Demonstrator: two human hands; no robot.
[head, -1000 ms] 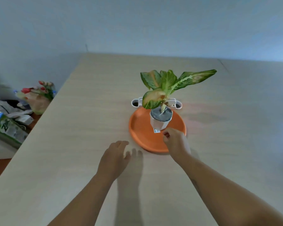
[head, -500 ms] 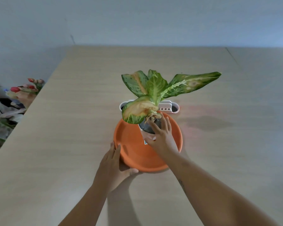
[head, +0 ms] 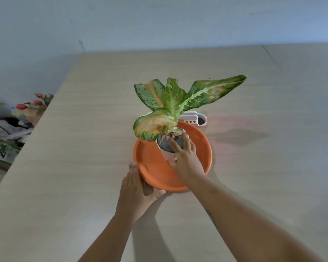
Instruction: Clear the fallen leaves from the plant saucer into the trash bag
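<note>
Orange saucer was steadied at its near rim by the open left hand; right hand gripped the pot, presumably to lift it clear.

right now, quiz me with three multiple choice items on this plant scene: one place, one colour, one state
1. Where is the left hand?
A. at the saucer's near-left rim
B. on the white holder
C. flat on the table, far from the saucer

2. What colour is the saucer?
A. blue
B. orange
C. black

3. What is the right hand doing?
A. hanging open in the air
B. gripping the plant pot
C. holding a trash bag

Key: 1 A, its fingers lie along the rim, thumb under the near edge; 2 B, the dish is plainly orange; 3 B, its fingers wrap the pot in the saucer.
</note>
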